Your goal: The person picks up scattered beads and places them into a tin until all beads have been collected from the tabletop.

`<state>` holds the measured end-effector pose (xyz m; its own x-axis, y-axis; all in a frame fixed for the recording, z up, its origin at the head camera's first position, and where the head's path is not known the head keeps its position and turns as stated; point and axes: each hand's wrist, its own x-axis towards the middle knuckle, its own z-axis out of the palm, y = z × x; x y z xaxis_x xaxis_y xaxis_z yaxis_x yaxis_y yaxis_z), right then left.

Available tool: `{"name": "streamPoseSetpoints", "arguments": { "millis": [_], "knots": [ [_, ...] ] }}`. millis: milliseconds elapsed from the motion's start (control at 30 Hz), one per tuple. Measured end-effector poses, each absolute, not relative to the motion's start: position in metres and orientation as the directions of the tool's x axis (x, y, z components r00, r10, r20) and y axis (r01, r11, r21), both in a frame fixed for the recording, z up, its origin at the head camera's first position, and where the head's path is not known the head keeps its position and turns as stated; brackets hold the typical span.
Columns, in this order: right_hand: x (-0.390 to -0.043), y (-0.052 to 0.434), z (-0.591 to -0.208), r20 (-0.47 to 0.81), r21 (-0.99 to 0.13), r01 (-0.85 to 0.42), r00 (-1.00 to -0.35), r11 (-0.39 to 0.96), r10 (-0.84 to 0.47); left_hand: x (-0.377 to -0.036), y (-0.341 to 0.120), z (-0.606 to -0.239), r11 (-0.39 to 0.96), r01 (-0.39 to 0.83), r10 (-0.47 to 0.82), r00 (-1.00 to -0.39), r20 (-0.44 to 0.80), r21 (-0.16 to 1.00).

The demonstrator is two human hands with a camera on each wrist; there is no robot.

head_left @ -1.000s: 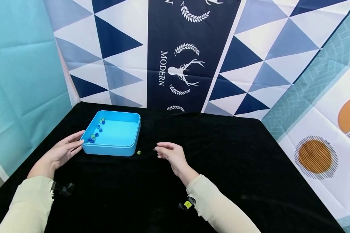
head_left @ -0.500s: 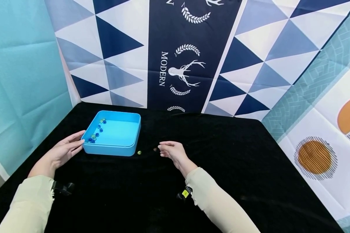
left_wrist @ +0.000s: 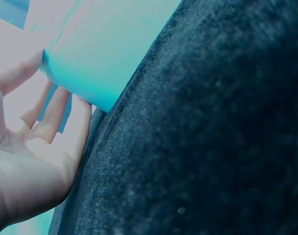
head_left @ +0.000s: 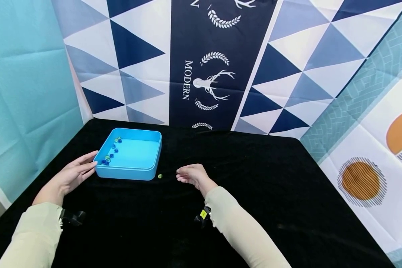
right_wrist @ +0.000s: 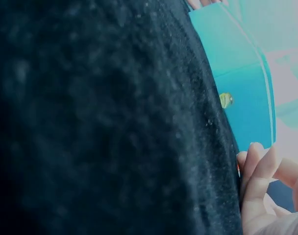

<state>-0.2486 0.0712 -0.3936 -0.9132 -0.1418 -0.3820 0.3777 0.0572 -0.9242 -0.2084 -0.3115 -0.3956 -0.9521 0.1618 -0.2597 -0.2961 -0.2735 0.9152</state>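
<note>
A blue open box (head_left: 145,152) stands on the black cloth. Several blue and yellow-green marbles (head_left: 115,150) lie along its left side. My left hand (head_left: 68,176) rests against the box's near left corner, fingers fairly straight; the left wrist view shows the thumb (left_wrist: 29,71) at the rim. A yellow-green marble (head_left: 160,176) lies outside, right of the box. Further right, my right hand (head_left: 192,175) is low at the cloth, fingers curled together. An orange-brown marble (right_wrist: 238,169) shows as a sliver at its fingertips in the right wrist view, mostly hidden by them.
The black cloth (head_left: 271,193) covers the table. Patterned cloths (head_left: 207,56) hang behind it and at both sides. A dark strap with a small camera is on each wrist, over the pale sleeves (head_left: 241,230).
My right hand first drew back right, exposing the dark marble on the cloth, then came left over it, so the head view no longer shows it. My left hand and the box stay put.
</note>
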Motion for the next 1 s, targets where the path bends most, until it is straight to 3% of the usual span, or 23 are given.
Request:
{"name": "streamPoseSetpoints", "arguments": {
  "millis": [433,1000],
  "knots": [
    [-0.2514,0.0711,-0.3963,-0.415,-0.908,0.401,-0.901,0.123,-0.127,-0.2089,-0.3125,-0.3968,-0.251,-0.295,0.167,-0.951,-0.259,0.922],
    [-0.2496,0.0697,-0.3958,-0.36,-0.926,0.371,-0.923,-0.069,-0.137,-0.209,-0.3117,-0.3955,-0.244,-0.305,0.162,-0.949,-0.271,0.921]
  ]
}}
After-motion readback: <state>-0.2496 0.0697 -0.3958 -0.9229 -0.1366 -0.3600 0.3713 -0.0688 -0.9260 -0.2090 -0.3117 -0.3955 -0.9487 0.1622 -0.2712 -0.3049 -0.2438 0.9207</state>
